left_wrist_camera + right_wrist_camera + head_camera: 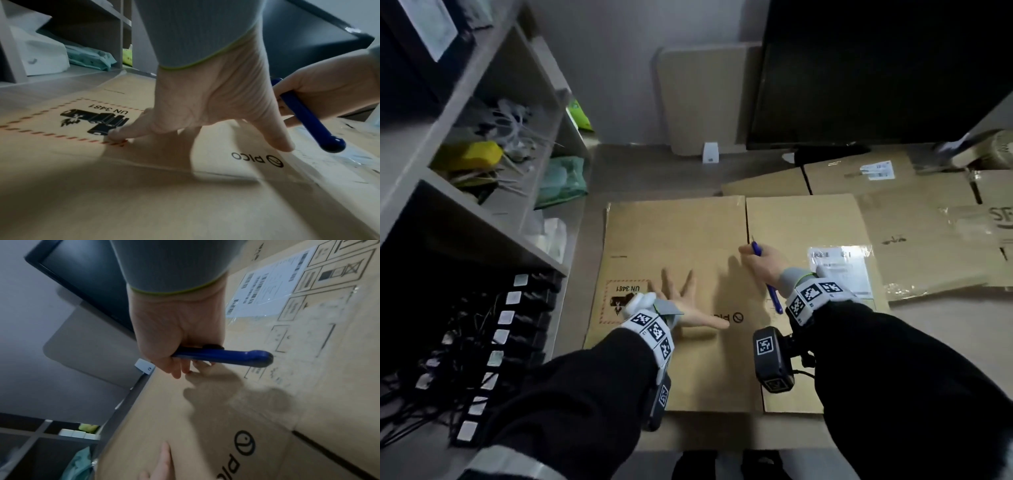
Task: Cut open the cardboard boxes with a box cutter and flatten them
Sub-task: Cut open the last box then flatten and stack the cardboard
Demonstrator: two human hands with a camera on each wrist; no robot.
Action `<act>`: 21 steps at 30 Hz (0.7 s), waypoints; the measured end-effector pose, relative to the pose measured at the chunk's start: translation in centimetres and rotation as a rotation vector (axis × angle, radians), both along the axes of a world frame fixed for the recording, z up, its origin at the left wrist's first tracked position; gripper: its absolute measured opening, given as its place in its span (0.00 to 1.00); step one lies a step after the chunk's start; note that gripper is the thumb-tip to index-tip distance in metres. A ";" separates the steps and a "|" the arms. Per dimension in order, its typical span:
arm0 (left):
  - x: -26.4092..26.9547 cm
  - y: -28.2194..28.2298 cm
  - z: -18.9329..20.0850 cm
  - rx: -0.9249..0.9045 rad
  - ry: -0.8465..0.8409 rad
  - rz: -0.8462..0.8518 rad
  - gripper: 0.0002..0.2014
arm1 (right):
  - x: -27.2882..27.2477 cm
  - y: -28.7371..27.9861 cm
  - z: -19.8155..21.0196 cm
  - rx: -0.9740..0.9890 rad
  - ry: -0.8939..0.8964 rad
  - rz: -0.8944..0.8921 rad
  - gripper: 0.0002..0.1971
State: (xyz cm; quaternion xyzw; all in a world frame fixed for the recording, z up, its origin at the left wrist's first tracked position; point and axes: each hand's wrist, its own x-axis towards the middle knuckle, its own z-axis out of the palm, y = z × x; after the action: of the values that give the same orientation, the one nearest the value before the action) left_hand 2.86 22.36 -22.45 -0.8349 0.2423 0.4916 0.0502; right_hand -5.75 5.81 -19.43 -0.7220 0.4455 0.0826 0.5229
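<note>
A large flattened cardboard box lies on the desk, printed with a battery warning mark and a PICO logo. My left hand presses flat on it with fingers spread, near the warning mark. My right hand grips a blue box cutter, its blade tip pointing at the seam between the two panels. The cutter's blue handle sticks out of the fist. A white shipping label sits on the right panel.
More flattened boxes lie at the right. A dark monitor stands behind, and a board leans on the wall. Open shelving with bags and clutter fills the left. A small white object stands at the back.
</note>
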 end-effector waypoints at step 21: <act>2.3 -2.0 -0.7 0.059 -0.163 0.045 0.74 | -8.7 -9.1 -0.1 -0.140 -0.022 -0.583 0.11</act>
State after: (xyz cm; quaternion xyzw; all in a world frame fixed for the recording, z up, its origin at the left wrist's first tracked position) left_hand 5.19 20.34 -23.15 -0.8756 0.2038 0.4300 0.0834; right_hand -14.45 -3.32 -19.55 -0.5987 0.6328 -0.1099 0.4785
